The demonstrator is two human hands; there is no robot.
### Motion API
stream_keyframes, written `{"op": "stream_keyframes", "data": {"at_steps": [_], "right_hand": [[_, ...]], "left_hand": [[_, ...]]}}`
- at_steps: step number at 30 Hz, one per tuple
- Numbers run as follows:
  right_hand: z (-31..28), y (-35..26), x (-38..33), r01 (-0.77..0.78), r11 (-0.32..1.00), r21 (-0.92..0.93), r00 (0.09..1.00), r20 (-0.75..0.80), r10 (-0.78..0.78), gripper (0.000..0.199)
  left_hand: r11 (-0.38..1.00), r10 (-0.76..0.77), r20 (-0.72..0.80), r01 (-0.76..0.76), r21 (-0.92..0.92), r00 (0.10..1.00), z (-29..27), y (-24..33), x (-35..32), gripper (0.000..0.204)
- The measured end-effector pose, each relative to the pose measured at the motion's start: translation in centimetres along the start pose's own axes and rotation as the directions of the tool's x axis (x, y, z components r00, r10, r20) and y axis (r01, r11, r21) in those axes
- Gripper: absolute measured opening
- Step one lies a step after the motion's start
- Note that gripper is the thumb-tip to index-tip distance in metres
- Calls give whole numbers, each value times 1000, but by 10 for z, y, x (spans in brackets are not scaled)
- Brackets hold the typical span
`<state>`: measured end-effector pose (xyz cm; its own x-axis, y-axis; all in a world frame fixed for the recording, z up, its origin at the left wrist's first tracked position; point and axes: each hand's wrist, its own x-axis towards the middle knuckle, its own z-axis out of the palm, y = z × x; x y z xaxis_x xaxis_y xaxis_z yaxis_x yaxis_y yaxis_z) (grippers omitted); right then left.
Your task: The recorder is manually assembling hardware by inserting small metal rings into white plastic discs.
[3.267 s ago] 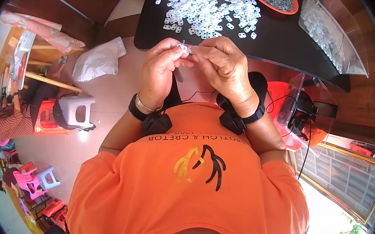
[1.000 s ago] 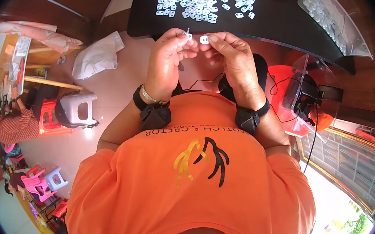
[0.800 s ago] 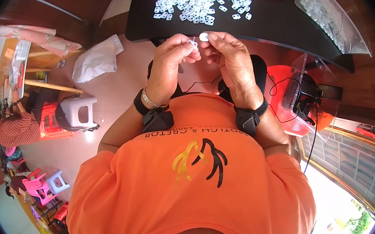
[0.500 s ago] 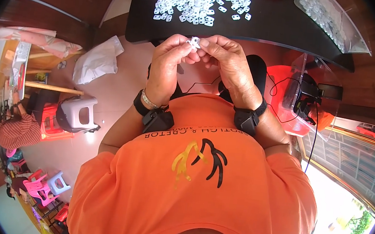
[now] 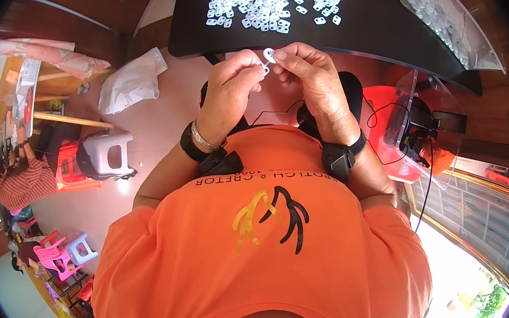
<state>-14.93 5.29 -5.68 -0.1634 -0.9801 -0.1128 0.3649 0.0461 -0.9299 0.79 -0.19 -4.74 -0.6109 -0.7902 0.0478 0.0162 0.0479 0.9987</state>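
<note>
Near the edge of the dark table, my right hand [image 5: 314, 78] pinches a small white plastic piece with a round hole [image 5: 269, 54] between thumb and fingertips. Just to its left and slightly lower, my left hand [image 5: 231, 88] is closed on another small white ring-shaped piece [image 5: 265, 70], of which only the tip shows. The two pieces are close together; whether they are linked I cannot make out. Beyond my hands, a loose pile of similar white pieces with holes [image 5: 252, 2] is spread over the table.
The black tabletop [image 5: 366, 37] curves across the far side, with a clear tray of small pieces [image 5: 445, 27] at its right. A red basin [image 5: 381, 101] and black cables stand at the right. On the left are a white bag [image 5: 130, 87], a grey stool [image 5: 109, 155] and a seated person [image 5: 25, 181].
My hands have moved slightly apart. The white pieces, bunched together at my fingertips before, now show as two separate ends, the right one higher.
</note>
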Motion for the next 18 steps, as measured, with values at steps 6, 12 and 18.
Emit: {"op": "stream_keyframes", "data": {"at_steps": [6,12,18], "right_hand": [[-1,-3,-2,70,992,-101,997,-12,-72,13],[-1,1,-1,95,983,-156,994,-33,-101,16],[-1,5,0,118,973,-200,993,-2,-120,16]], "left_hand": [[999,26,-25,-25,40,999,-2,-6,1,16],[998,52,-41,-50,48,998,-3,-9,2,16],[994,73,-41,-69,81,997,-3,-11,2,17]]}}
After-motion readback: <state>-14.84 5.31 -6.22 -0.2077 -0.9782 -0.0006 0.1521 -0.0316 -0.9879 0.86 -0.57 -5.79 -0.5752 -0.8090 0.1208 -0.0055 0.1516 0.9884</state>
